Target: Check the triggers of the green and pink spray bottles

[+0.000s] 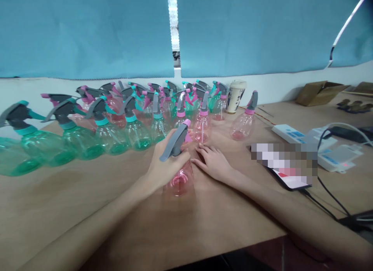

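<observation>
My left hand [164, 160] is closed round the neck of a pink spray bottle [179, 183], just under its grey and pink trigger head. The bottle is upright, close to or on the table; its neck is hidden by my fingers. Just right of it, my right hand [214, 162] lies low over the table with its fingers stretched out, holding nothing. Behind my hands stand another pink spray bottle [202, 127] and, further right, a lone pink spray bottle [241, 125]. A row of green spray bottles [138, 135] stretches to the left.
More spray bottles crowd along the wall behind the front row. A paper cup [235, 96] stands at the back. To the right are a phone [288, 179] with a cable, a white power strip [291, 135], and an open cardboard box [316, 94]. The table's front edge shows below.
</observation>
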Action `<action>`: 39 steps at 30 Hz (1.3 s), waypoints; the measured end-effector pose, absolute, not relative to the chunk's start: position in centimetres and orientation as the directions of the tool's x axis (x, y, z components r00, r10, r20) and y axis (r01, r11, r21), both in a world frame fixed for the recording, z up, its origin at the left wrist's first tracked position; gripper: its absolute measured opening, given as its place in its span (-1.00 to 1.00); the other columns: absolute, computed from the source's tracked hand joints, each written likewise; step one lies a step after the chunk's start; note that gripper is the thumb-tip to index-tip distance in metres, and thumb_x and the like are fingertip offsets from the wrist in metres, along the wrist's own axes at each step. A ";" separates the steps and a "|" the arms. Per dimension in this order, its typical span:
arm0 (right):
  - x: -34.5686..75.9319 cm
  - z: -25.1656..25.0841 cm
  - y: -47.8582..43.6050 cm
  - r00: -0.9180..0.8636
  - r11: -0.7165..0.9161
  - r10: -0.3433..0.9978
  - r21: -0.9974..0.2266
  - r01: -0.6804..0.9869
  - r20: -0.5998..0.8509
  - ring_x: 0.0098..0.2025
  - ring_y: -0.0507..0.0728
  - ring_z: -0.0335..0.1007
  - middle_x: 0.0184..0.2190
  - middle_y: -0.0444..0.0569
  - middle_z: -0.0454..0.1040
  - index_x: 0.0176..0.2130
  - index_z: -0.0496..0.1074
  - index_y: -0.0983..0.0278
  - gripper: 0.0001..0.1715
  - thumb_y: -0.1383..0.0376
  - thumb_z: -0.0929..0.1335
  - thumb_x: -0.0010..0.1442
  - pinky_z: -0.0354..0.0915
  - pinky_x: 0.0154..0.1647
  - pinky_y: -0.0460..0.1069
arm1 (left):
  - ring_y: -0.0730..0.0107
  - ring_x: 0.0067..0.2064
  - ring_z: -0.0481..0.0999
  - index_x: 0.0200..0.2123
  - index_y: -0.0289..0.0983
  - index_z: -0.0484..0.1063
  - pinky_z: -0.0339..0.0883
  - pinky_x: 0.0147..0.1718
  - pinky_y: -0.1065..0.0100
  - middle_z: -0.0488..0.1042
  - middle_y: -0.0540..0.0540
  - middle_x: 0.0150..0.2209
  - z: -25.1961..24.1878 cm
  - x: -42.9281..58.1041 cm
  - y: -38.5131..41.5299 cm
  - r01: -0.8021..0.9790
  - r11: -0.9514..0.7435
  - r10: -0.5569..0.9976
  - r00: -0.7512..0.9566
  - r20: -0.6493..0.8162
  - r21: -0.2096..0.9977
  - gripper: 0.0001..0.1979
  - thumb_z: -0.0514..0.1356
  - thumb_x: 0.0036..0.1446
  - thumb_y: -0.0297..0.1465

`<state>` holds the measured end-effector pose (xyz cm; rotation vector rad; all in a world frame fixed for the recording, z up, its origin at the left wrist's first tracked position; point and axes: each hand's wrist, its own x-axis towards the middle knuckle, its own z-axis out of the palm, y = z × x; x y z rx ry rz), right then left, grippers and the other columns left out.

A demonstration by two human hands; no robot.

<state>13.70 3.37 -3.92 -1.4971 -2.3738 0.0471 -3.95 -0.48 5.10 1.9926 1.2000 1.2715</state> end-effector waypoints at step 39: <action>24.3 2.2 7.1 -0.194 0.304 0.931 -0.360 0.882 0.309 -0.03 0.32 0.41 -0.04 0.17 0.46 0.00 0.35 0.32 -0.45 0.02 0.34 0.14 0.30 -0.12 0.10 | 0.05 0.23 0.16 0.23 -0.30 -0.05 0.05 0.18 0.02 0.09 -0.36 0.24 3.4 8.4 8.4 0.497 -0.616 0.781 0.278 0.560 0.612 -0.25 0.28 0.07 -0.36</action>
